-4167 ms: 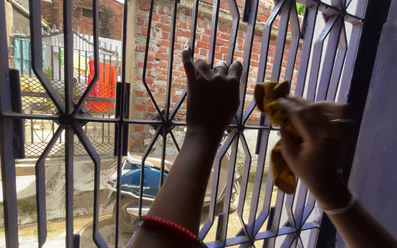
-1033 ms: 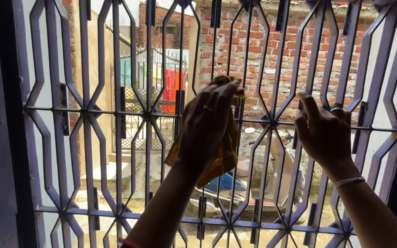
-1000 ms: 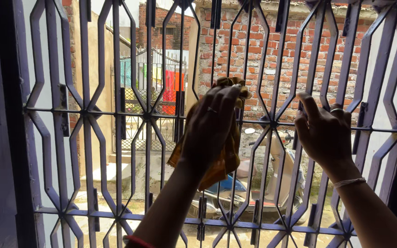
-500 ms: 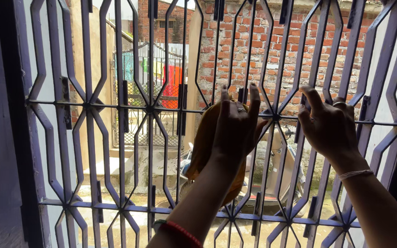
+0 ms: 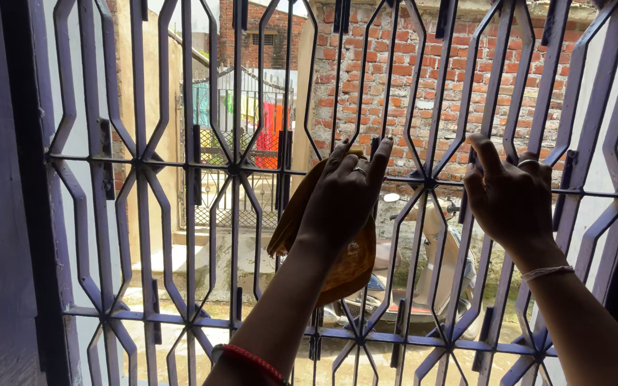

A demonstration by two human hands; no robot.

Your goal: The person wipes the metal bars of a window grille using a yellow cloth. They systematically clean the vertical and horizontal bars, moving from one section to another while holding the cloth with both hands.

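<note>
We stood indoors facing a purple metal window grille (image 5: 230, 171), its bars bent into tall diamond shapes. Our left hand (image 5: 345, 200) pressed a yellow-brown cloth (image 5: 348, 268) flat against the inside of the bars near the middle of the grille, fingers together and pointing up, with the cloth hanging down below the palm. A red bangle (image 5: 248, 357) sat on that forearm. Our right hand (image 5: 509, 200) was just to the right, well apart from the cloth, its fingers curled around a bar at the level of the horizontal rail, holding only the bar. A thin pale band (image 5: 546, 271) circled that wrist. Through the grille we saw a brick wall (image 5: 409, 71), a parked scooter (image 5: 423, 271) below it, and bright clothes (image 5: 270, 129) hanging farther off on the left.
</note>
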